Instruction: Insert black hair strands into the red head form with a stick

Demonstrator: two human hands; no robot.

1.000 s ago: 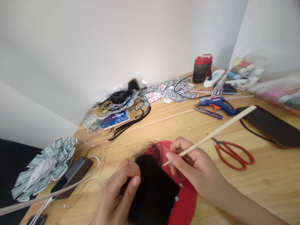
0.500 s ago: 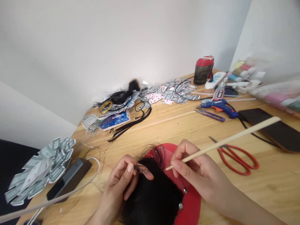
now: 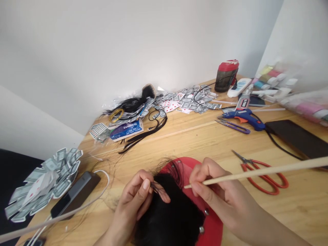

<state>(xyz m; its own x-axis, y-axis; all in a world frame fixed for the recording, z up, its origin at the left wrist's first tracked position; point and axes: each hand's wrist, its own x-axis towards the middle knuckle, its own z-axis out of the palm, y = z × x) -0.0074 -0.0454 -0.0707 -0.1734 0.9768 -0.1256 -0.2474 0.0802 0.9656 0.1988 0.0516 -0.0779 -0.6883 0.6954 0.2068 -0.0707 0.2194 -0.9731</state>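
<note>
Left hand (image 3: 135, 198) shows a small strip (image 3: 163, 196); right hand (image 3: 217, 194) keeps a stick (image 3: 246, 174).
Left thumb and index finger are closed on the strip, which carries dark strands; right fingers are pinched near the stick's thin tip. 1 second ago the strip was not visible; now it points out above the black hair (image 3: 169, 218), so it seems better exposed to the stick. The stick's far end has swung lower. The hair lies on a red pad (image 3: 216, 222), with scissors (image 3: 268, 179) to the right.
</note>
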